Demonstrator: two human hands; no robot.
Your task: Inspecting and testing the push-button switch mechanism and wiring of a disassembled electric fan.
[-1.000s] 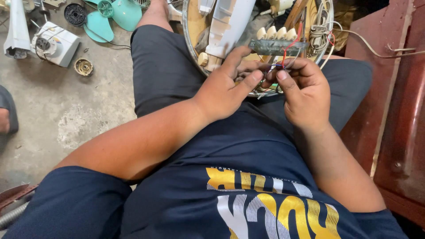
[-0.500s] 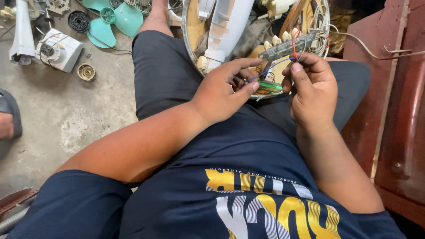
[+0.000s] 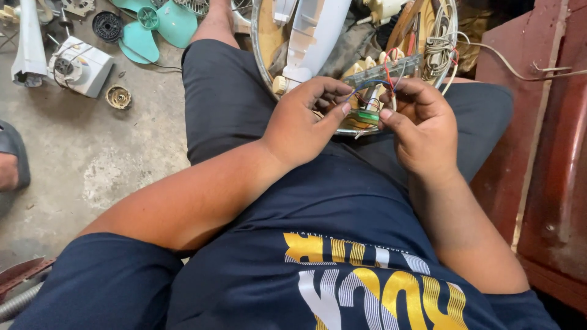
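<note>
You have drawn both hands a little closer to your body and tipped the switch block (image 3: 384, 72) up. Your left hand (image 3: 304, 122) and right hand (image 3: 422, 125) pinch its small green part (image 3: 367, 115) and coloured wires (image 3: 373, 91) over your lap; the wiring looks unfinished, with loose ends still showing.

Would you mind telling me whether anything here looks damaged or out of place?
Yes: a fan lies in pieces. The teal fan blade and a white motor housing lie loose on the concrete floor, while the left hand and right hand hold a switch block trailing bare wires.
</note>
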